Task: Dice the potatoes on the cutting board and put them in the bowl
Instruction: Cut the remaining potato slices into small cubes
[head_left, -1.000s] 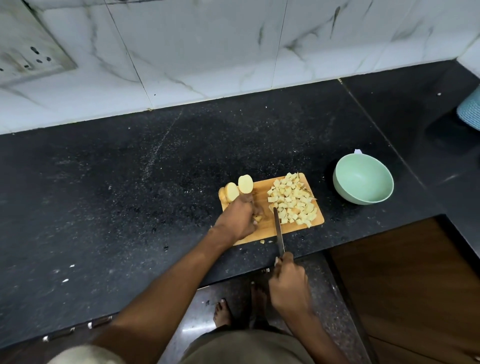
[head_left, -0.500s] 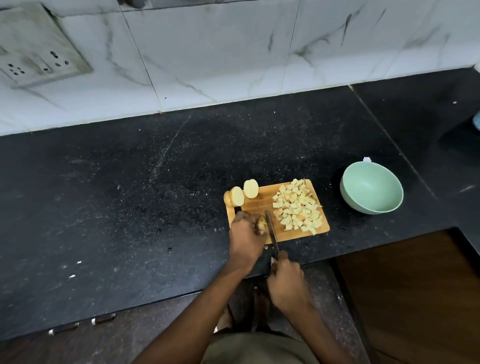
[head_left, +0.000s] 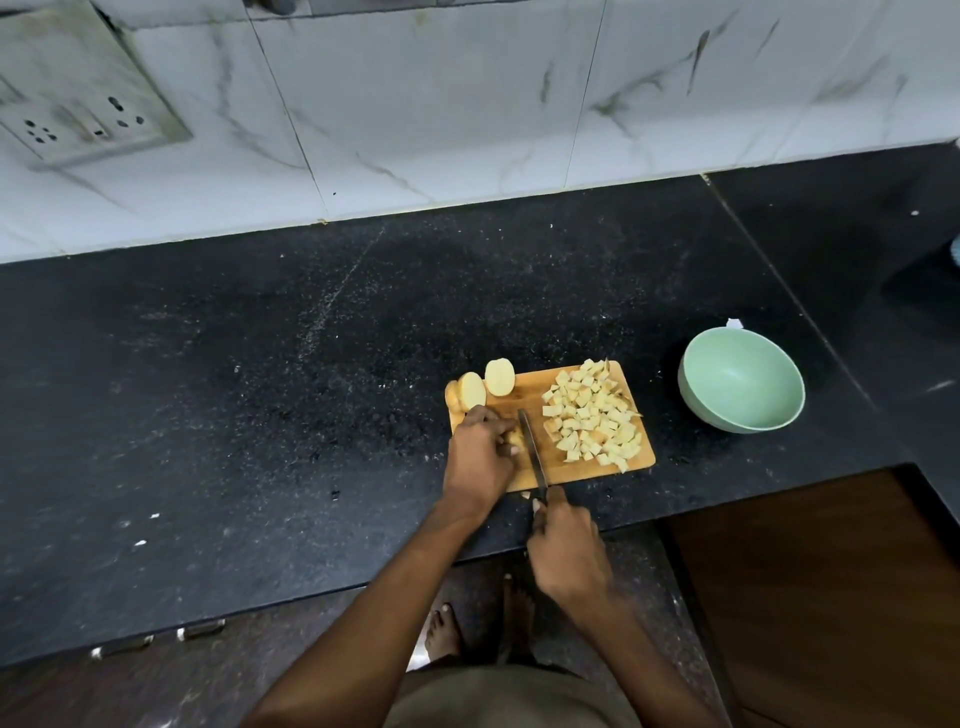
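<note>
Two hands are working at the cutting board (head_left: 582, 470): left hand (head_left: 480, 457) gripping a potato piece (head_left: 516, 439), right hand (head_left: 566, 545) clutching the knife (head_left: 532, 452); bowl (head_left: 741, 387) sitting near the bench's right corner.

Black counter (head_left: 260, 415) — marble-tiled wall (head_left: 441, 104) behind, socket plate (head_left: 88, 114) upper left.
</note>
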